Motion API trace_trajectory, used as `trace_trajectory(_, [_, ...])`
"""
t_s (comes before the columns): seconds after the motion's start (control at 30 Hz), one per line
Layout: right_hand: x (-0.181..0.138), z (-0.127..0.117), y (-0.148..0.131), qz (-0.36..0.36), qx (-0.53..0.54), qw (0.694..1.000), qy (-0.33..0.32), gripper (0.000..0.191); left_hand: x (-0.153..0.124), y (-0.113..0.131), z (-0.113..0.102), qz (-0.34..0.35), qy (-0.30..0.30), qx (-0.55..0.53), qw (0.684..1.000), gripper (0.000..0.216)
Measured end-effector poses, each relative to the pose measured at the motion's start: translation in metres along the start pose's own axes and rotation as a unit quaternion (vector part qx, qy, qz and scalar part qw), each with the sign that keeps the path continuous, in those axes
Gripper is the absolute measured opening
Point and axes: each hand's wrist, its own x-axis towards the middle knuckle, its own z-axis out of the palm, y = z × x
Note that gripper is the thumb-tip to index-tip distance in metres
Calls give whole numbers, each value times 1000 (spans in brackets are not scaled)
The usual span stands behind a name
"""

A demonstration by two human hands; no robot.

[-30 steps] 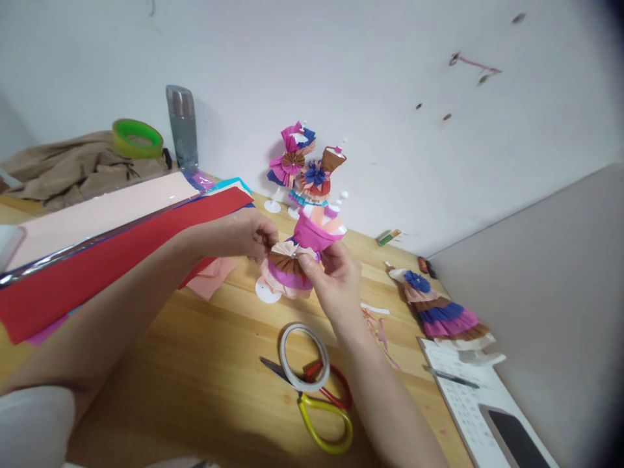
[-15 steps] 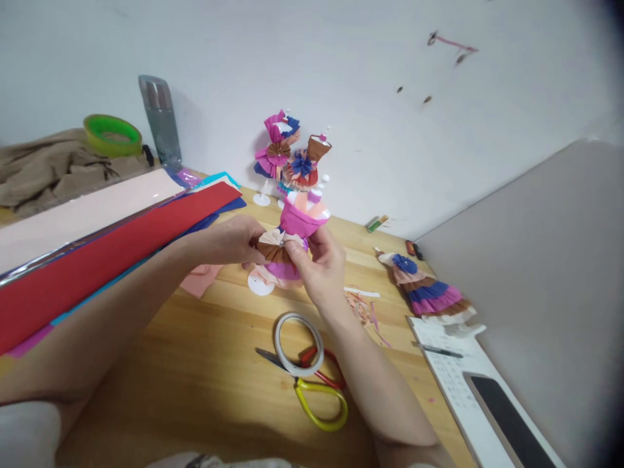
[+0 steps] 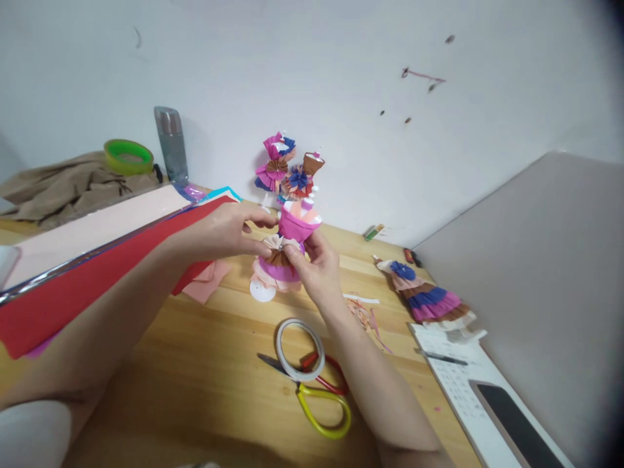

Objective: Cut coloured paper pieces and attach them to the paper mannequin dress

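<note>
A small mannequin in a pink paper dress (image 3: 297,224) stands on a round white base (image 3: 262,290) at the middle of the table. On the waist of the dress sits a pleated paper fan rosette (image 3: 279,255), cream above and brown below. My right hand (image 3: 319,263) grips the dress from the right, its thumb pressed on the rosette near the centre and its fingers behind, partly hidden. My left hand (image 3: 227,231) is at the dress's left side, fingers stretched and thumb apart from them, the thumb tip close to the rosette's left edge; whether it touches, I cannot tell.
Scissors (image 3: 324,409) lie under a white tape roll (image 3: 277,348) in front. Coloured paper sheets (image 3: 97,286) are at left, paper scraps (image 3: 363,312) at right. Behind stand other dressed mannequins (image 3: 277,166). A layered dress (image 3: 433,299), a phone (image 3: 511,422) and a bottle (image 3: 171,143) are around.
My left hand has loosened its pinch on the rosette's left side, and its fingers have spread upward beside the bodice. My right hand keeps its hold. The whole view has shifted slightly.
</note>
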Motion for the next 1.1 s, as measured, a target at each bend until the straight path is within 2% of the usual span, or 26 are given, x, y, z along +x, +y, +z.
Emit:
trace_trajectory(0.13, [1,0,-1,1,-3,1000,-6,31,9,-2,25,-2,0,-183,983,26])
trace_trajectory(0.23, [2,-3,-2,2,10,1000,-25,33,12,-9,35,-6,14,-243,970,24])
trace_trajectory(0.37, [5,-7,0,-5,6,999,-53,35,13,-13,39,-6,35,-260,965,26])
trace_trajectory(0.5, [7,-6,6,-5,8,1000,-28,36,15,-10,41,-1,50,-252,966,24])
trace_trajectory(0.63, [9,-5,6,-1,14,999,-37,40,15,-8,42,7,47,-275,960,20])
trace_trajectory(0.93, [12,-31,-7,11,39,985,-167,53,14,-8,43,29,62,-236,969,26])
trace_trajectory(1.1, [10,-22,-5,25,41,993,-105,50,11,-7,41,49,38,-221,973,27])
